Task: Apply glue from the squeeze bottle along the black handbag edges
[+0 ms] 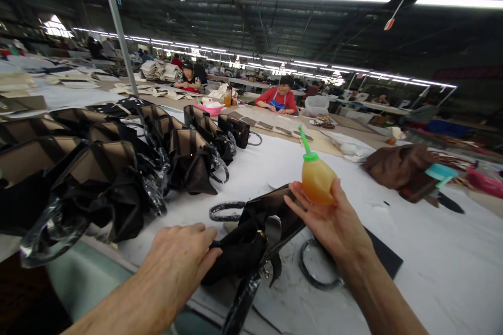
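Observation:
My right hand is raised palm-up over the table, fingers curled round a small squeeze bottle of amber liquid with a green nozzle that points up and left. My left hand is closed on the edge of a dark handbag that lies on the white table in front of me. The bag's plastic-wrapped handles loop out on both sides of it.
Several matching dark handbags stand in a row at my left. A brown bag with a teal lid beside it lies at right. Across the table a person in red sits working; other workers and stacked material fill the hall behind.

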`<state>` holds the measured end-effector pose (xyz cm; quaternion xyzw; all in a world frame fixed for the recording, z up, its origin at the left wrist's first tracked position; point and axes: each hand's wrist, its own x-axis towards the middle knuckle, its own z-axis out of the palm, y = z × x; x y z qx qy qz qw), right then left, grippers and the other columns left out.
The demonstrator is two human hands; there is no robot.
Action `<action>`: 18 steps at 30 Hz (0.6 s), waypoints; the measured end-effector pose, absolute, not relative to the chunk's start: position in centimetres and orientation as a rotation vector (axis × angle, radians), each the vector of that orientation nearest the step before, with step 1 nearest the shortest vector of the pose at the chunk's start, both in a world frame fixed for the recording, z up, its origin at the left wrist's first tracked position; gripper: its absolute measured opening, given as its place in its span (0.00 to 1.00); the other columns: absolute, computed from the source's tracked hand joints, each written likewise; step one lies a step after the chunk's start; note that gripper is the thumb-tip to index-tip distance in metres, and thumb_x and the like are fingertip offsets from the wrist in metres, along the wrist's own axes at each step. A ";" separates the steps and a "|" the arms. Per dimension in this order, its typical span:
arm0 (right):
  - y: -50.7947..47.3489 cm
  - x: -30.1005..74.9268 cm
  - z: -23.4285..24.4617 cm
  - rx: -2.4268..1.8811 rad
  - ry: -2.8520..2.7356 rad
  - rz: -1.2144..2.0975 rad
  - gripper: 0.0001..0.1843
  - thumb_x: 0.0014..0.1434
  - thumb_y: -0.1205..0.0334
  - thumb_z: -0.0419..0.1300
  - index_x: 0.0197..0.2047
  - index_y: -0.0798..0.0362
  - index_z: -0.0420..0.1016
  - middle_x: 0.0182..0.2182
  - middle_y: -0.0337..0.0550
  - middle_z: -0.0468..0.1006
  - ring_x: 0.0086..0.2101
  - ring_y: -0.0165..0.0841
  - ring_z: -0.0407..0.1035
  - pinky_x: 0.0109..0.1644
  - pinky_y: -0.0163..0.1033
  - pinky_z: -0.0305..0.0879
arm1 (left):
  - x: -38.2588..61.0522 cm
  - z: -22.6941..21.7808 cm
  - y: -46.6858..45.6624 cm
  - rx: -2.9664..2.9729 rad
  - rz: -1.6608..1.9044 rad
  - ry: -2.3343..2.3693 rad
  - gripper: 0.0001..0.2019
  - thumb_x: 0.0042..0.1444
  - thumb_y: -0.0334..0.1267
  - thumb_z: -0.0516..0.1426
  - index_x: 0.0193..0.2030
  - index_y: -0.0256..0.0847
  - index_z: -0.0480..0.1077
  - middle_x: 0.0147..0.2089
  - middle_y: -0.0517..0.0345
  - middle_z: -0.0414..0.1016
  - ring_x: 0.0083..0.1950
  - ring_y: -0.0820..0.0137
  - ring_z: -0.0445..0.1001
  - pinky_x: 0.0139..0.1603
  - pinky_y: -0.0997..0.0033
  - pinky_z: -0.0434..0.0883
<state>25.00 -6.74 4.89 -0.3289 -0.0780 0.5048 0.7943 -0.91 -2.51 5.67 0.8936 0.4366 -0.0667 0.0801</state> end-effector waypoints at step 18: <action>-6.8 24.8 4.5 -0.740 -0.268 1.062 0.21 0.55 0.55 0.66 0.50 0.54 0.71 0.46 0.54 0.73 0.49 0.53 0.65 0.51 0.64 0.59 | 4.4 6.2 0.5 2.579 -0.144 0.913 0.07 0.45 0.37 0.54 0.27 0.42 0.74 0.25 0.57 0.72 0.28 0.67 0.69 0.23 0.73 0.53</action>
